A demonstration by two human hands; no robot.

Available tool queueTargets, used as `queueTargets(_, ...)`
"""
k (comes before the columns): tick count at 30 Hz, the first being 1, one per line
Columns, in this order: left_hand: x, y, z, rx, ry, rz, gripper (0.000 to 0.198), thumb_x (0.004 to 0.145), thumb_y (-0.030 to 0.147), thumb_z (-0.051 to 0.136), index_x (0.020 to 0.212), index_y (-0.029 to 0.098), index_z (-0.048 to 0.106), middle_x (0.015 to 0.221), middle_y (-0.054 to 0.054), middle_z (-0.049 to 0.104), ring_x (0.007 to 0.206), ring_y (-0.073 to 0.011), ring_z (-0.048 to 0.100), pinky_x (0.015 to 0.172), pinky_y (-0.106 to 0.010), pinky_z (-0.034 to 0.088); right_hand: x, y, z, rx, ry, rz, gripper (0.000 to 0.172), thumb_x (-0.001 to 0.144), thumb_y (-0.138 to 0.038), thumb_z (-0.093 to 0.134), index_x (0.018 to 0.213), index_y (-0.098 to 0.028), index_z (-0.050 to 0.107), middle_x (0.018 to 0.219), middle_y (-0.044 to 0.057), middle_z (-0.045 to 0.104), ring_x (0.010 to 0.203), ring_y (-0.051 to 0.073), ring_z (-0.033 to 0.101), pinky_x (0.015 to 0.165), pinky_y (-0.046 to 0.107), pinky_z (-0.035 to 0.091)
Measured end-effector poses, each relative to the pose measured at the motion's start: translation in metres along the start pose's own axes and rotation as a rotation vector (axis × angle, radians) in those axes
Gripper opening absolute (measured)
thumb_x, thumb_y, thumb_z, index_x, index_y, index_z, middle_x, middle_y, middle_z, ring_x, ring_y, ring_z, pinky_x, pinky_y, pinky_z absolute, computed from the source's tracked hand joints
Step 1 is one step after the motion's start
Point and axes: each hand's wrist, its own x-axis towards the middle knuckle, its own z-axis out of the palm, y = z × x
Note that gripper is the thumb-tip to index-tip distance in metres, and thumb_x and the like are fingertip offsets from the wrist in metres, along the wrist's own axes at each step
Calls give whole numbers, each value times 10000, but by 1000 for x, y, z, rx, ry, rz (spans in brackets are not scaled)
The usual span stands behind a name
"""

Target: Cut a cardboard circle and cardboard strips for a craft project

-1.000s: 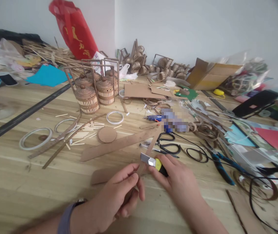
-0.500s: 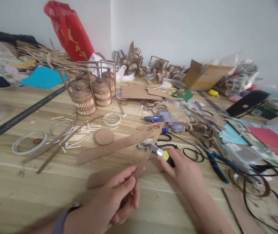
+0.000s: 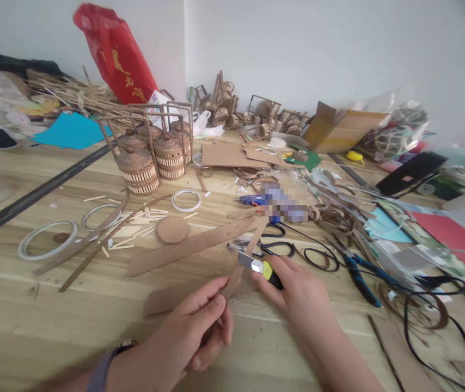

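Between thumb and fingers, my left hand pinches a narrow cardboard strip that slants up and away from me. My right hand is closed around a yellow and black utility knife. Its metal blade lies across the strip, a short way beyond my left fingertips. Under the hands a flat cardboard piece rests on the table, partly hidden by them. A longer cardboard strip and a cardboard disc lie just behind it.
Lidded woven baskets with tall handles stand at the back left. Tape rolls and small wooden sticks lie on the left. A blue glue gun, scissors and pliers with black cables lie on the right.
My right hand has moved the knife left and slightly toward me along the strip, closer to my left fingers. My left hand has stayed nearly still.
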Motion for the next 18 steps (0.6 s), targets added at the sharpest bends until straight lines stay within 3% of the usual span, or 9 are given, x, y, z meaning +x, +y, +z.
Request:
queueTargets(10, -2, 1, 0, -43, -34, 6, 608, 815, 648, 723, 1163, 178, 556, 666, 87, 590, 328, -1, 216, 354, -209, 129, 4, 12, -1, -40, 29, -26, 444, 1040, -547, 425, 979, -208, 705, 807, 39, 727, 664, 172, 676, 586, 261, 430)
queueTargets(18, 2, 2, -3, -89, -78, 21, 600, 826, 597, 744, 1214, 184, 549, 660, 98, 578, 327, -3, 181, 355, -201, 114, 5, 19, -2, -72, 24, -31, 436, 1027, -555, 449, 955, -223, 722, 773, 36, 715, 666, 175, 661, 598, 270, 409)
